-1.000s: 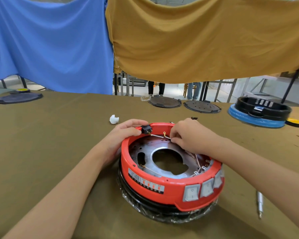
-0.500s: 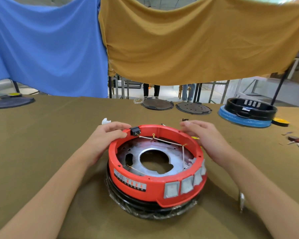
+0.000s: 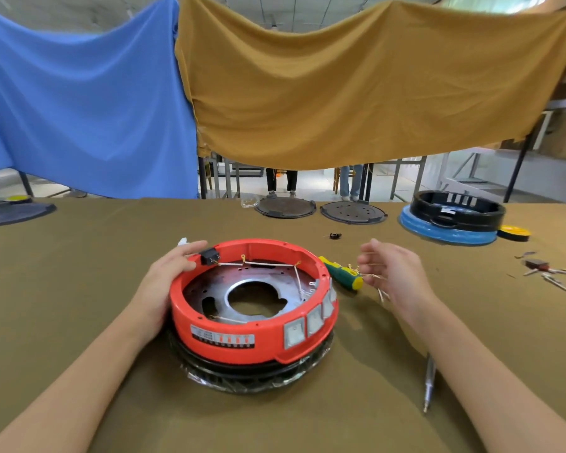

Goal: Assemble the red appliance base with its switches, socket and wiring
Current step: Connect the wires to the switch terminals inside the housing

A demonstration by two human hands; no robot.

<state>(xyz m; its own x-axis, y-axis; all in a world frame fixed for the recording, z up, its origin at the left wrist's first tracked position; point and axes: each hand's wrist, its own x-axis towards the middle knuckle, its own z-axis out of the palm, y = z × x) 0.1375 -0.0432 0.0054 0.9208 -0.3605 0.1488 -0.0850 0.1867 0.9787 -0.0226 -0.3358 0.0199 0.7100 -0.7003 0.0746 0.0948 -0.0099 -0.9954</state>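
The red appliance base (image 3: 229, 341) sits in the middle of the table on a black ring wrapped in plastic (image 3: 242, 376). Three white rocker switches (image 3: 307, 323) fill its front right wall. A black socket (image 3: 209, 256) sits at the back left of the rim, and a white wire (image 3: 258, 263) runs from it across the metal plate (image 3: 209, 286) inside. My left hand (image 3: 164, 279) lies along the left wall, thumb and forefinger pinching the socket. My right hand (image 3: 396, 276) hovers to the right of the base with spread fingers over loose thin wires (image 3: 381, 292).
A green and yellow screwdriver (image 3: 340, 273) lies right of the base, a metal bit (image 3: 428, 380) nearer me. Two black lids (image 3: 285, 207), a black base on a blue ring (image 3: 455, 220), a yellow roll (image 3: 513, 232) and small loose parts (image 3: 543, 269) lie farther back and right.
My right hand has left the wiring inside the base and moved out to the right, over the loose wires. My left hand has stayed at the socket. The view has tilted up.
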